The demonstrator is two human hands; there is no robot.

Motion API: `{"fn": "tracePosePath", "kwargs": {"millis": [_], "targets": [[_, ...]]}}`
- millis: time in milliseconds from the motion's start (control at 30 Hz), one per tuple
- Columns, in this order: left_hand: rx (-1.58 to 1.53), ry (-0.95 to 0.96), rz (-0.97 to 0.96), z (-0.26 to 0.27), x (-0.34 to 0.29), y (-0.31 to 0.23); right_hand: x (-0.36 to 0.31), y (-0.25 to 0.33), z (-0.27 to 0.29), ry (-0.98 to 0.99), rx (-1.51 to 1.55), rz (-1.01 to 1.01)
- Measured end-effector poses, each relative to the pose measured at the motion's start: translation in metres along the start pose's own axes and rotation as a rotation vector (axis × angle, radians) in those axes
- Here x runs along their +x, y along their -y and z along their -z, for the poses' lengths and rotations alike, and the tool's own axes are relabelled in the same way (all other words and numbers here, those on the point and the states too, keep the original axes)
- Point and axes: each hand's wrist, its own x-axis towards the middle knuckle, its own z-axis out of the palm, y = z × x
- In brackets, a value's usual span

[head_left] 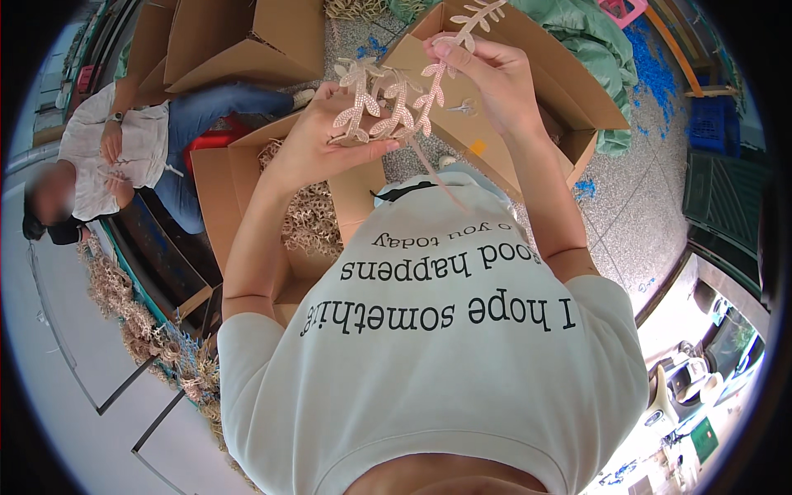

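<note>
A pale pinkish-beige leaf-shaped trim (432, 89) is stretched between my two hands in front of my chest. My left hand (318, 140) is closed around several folded loops of it, which stand up above the fingers. A thin plain tail of the strip (432, 172) hangs down from this bunch toward my shirt. Higher and to the right, my right hand (493, 78) pinches the same strip between thumb and fingers. Its free end sticks out past the pinch toward the top edge.
Below my left hand, a cardboard box (224, 177) holds a heap of beige trim (312, 221). Scissors (464, 107) lie in the open box (577, 103) at right. Another person (124, 136) sits at left, handling a small strip. Green sacking (577, 41) and blue scraps (656, 70) lie beyond.
</note>
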Motion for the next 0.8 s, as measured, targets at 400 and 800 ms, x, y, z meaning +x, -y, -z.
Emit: {"fn": "tracePosePath", "kwargs": {"millis": [400, 800], "targets": [[0.204, 0.024, -0.219, 0.006, -0.001, 0.000, -0.005, -0.009, -0.009, 0.160, 0.028, -0.290], [-0.347, 0.322, 0.130, 0.039, -0.004, 0.018, -0.009, -0.026, -0.024, 0.026, 0.371, -0.018]]}}
